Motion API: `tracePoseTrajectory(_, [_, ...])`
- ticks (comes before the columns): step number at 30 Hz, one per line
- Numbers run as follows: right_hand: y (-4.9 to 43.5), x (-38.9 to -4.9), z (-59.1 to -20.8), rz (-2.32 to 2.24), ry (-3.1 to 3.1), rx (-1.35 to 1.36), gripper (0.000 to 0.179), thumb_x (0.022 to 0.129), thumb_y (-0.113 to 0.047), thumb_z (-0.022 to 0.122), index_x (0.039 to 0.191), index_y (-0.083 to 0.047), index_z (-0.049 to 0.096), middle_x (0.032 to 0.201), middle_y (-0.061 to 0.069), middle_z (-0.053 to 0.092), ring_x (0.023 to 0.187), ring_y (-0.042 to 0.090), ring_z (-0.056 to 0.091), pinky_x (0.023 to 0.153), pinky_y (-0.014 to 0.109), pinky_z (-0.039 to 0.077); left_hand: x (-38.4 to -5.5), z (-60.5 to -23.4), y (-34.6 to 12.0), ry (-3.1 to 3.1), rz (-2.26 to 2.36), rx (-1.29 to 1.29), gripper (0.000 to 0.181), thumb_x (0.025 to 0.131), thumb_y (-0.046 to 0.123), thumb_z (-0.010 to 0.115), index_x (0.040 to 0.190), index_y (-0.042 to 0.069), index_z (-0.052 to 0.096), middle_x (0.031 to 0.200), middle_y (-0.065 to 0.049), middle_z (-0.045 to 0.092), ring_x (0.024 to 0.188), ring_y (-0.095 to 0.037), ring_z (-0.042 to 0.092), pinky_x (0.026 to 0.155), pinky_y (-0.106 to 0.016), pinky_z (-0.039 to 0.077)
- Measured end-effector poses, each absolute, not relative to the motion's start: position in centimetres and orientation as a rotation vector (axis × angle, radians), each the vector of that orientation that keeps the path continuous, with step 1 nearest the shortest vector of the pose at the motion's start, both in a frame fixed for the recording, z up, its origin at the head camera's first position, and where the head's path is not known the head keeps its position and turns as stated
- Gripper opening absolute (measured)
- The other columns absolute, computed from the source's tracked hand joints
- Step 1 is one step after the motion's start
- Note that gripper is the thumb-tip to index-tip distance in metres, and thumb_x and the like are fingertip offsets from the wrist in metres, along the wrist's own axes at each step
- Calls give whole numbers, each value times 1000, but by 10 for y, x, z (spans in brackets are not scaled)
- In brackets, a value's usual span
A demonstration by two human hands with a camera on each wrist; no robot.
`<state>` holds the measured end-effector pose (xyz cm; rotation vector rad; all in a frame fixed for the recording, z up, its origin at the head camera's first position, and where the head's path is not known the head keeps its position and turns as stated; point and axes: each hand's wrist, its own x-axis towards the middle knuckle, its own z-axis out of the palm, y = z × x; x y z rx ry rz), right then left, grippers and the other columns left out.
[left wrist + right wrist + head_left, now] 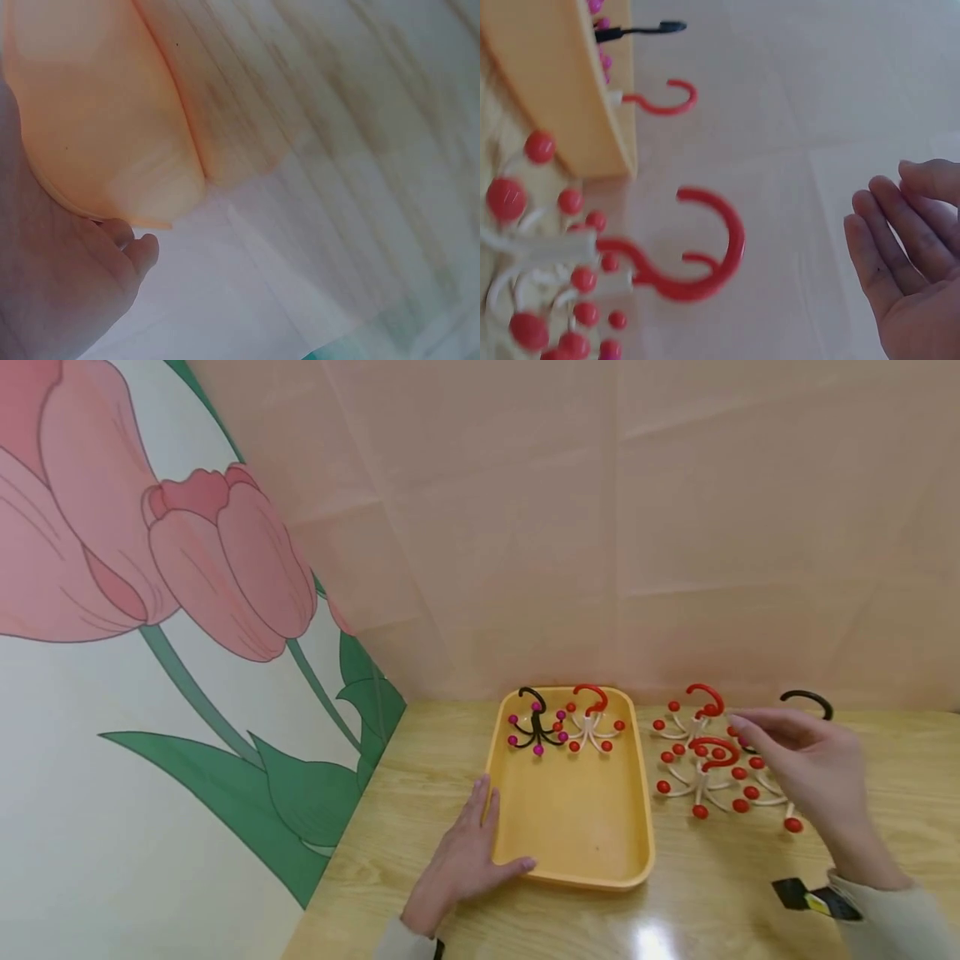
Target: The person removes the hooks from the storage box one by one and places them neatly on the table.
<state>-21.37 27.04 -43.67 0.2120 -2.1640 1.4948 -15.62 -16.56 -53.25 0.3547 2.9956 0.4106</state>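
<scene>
We rest our left hand [465,852], fingers extended, against the yellow rectangular tray [573,810] | our right hand [817,772], fingers loosely extended, hovers near white, red-hooked, red-ball-tipped hangers [701,783] right of the tray | inside, beyond our left hand: black, magenta-ball-tipped hanger [537,727] beside red-hooked white hanger [588,724]

And there's the left hand [463,856], set at the near left corner of the yellow tray [570,827]; fingers reaching straight forward along its left wall, thumb swung wide over the near rim; the wrist slants in from the near left, a pale left sleeve [403,942] at its base; over to the tray's right, it's the right hand [813,768], lifted, fingers together and slightly bent, thumb drawn in close; wrist angled toward the tray's far end, forearm coming from the near right in a pale right sleeve [896,920].
</scene>
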Motion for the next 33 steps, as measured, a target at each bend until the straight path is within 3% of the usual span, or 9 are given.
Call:
tracePoseTrajectory(6, [242, -229, -425, 1444, -2359, 292, 25, 98, -24, 77, 115, -6, 79, 93, -34, 72, 79, -9, 70, 66, 10, 56, -156, -530, -167, 3004, 355, 371, 122, 85, 93, 47, 170, 14, 10, 179, -6, -12, 167, -26, -1, 125, -55, 39])
tracePoseTrajectory(14, [199, -265, -417, 1449, -2512, 446, 30, 100, -36, 73, 115, -10, 79, 112, 16, 80, 83, -8, 69, 71, 16, 59, -156, -528, -170, 3027, 312, 401, 123, 85, 94, 45, 170, 12, 11, 180, -8, -10, 167, -27, 1, 126, -52, 39])
tracePoseTrajectory(18, [183, -283, -423, 1521, -2508, 437, 36, 99, -38, 74, 120, -9, 78, 118, 17, 79, 89, -6, 70, 74, 13, 57, -155, -527, -172, 3035, 328, 402, 122, 86, 92, 48, 170, 12, 12, 180, -9, -9, 168, -27, 2, 126, -52, 39])
tracePoseTrajectory(22, [173, -300, -433, 1534, -2496, 409, 39, 100, -34, 73, 124, -4, 75, 123, 20, 77, 102, 21, 77, 78, 8, 56, -154, -528, -171, 3012, 345, 398, 122, 85, 92, 48, 170, 12, 11, 179, -7, -12, 167, -27, 2, 126, -53, 39])
tracePoseTrajectory(26, [165, -317, -442, 1558, -2509, 369, 44, 101, -34, 72, 131, -1, 71, 132, 23, 73, 120, 41, 71, 85, 16, 60, -154, -529, -169, 3013, 341, 398, 121, 86, 92, 48, 170, 12, 12, 179, -7, -11, 167, -27, 2, 125, -53, 40])
tracePoseTrajectory(33, [155, -342, -455, 1613, -2568, 308, 51, 100, -37, 74, 135, 0, 68, 135, 24, 71, 121, 41, 70, 81, 21, 62, -156, -532, -167, 3018, 372, 395, 121, 86, 91, 49, 170, 12, 13, 180, -8, -9, 168, -26, 2, 124, -54, 41])
